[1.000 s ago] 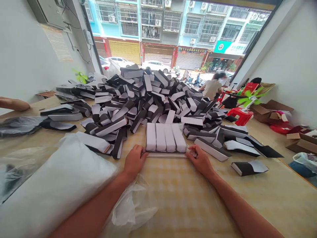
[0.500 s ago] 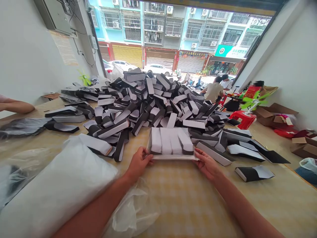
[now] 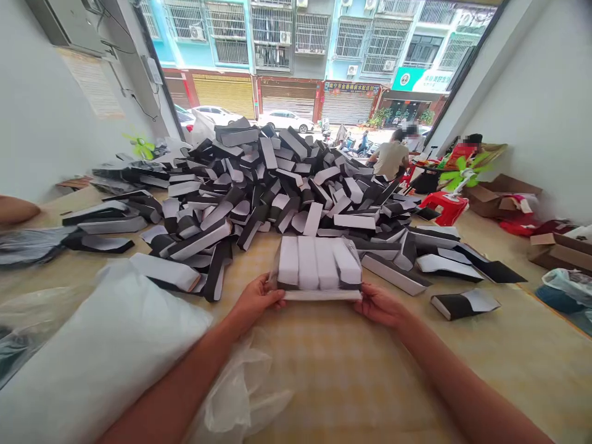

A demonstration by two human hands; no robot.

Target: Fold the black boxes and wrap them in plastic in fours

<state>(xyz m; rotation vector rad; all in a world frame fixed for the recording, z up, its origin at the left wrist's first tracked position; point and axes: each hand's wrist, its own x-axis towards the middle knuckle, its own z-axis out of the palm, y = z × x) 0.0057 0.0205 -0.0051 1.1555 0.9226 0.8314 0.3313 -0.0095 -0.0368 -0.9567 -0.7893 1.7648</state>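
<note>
your left grip (image 3: 259,296) and right grip (image 3: 382,304) hold the near corners of the see-through plastic bag of four long white blocks (image 3: 318,262). it sits on or just over the yellow checked worktop (image 3: 324,370); you can't tell which. it looks light and squashy, and the plastic may slip, so pinch both corners.

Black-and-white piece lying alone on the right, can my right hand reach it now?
Probably yes: only tabletop shows between your right hand and that piece, though the hand is holding the bagged pack.
</note>
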